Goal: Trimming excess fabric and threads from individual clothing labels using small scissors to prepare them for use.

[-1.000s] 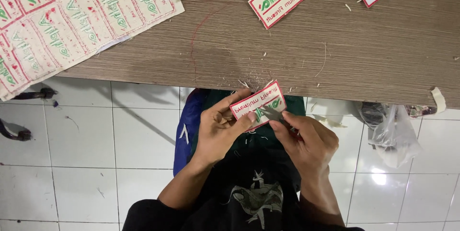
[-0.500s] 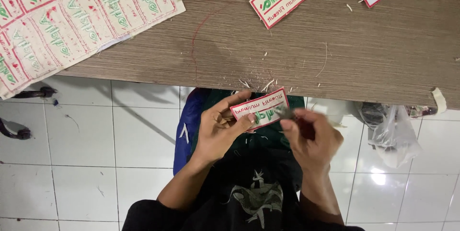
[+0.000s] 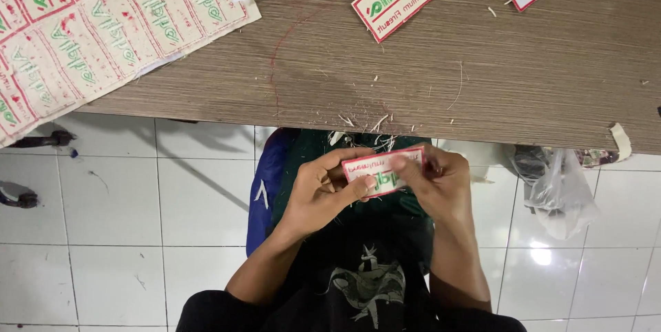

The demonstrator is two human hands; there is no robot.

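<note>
White tile floor lay under the wood counter [image 3: 482,77]. Left hand [image 3: 320,194] and right hand [image 3: 441,187] pinched an embroidered patch [image 3: 381,170] near the lap; light, floppy, probably best gripped by edges.

So the patch [image 3: 383,171] is a small rectangular embroidered one, white cloth with a red stitched border and green and red lettering on its face. It's cut loose as a single piece, held up off the wooden table, just below that table's near edge and over the lap. It sits face up, tilted a bit, right end higher, both ends covered by fingers.
</note>
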